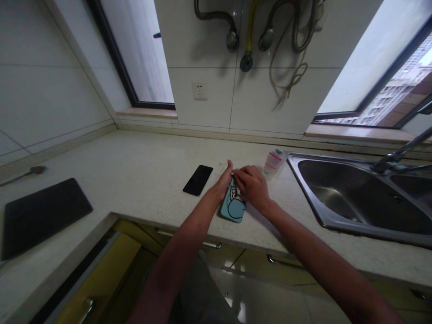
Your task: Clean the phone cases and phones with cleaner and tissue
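A light blue phone case with a cartoon whale lies on the stone countertop, its far end under my hands. My left hand grips the case's left edge. My right hand lies over the far end, its fingers curled onto the case. A black smartphone rests face up to the left of my left hand, not touching it. Beyond my right hand stands a small clear plastic bottle with a pink label.
A steel double sink with a faucet is set into the counter at the right. A black flat board and a long-handled spoon lie at the left. Hoses and a wall socket are on the tiled wall.
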A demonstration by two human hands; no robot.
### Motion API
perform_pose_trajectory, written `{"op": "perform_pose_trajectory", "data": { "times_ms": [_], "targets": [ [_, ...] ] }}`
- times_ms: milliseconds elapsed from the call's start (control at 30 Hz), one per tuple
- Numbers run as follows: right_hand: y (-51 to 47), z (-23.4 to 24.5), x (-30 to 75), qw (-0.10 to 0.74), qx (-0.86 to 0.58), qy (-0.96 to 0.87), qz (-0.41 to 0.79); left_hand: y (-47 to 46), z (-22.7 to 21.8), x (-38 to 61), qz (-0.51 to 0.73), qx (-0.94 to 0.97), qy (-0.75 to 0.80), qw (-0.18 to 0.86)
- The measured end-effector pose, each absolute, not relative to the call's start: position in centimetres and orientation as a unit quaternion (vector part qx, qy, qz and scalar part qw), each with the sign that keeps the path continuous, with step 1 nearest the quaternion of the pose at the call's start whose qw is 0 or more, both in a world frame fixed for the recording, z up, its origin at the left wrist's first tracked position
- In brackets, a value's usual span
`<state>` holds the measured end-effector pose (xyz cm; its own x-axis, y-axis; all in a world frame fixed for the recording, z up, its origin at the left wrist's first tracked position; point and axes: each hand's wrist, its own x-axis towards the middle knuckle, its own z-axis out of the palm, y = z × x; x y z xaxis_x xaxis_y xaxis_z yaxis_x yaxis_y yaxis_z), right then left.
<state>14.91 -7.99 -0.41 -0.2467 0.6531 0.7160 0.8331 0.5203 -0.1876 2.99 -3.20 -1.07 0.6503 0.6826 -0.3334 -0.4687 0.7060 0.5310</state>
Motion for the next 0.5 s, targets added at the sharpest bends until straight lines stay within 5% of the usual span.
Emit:
{"op": "perform_pose_trajectory", "data": {
  "times_ms": [500],
  "targets": [
    [-6.4, -1.4, 16.7, 0.340, -0.538, -0.769, -0.058, -2.4, -0.2, 2.5, 0.399, 0.171, 0.244, 0.867]
  ]
}}
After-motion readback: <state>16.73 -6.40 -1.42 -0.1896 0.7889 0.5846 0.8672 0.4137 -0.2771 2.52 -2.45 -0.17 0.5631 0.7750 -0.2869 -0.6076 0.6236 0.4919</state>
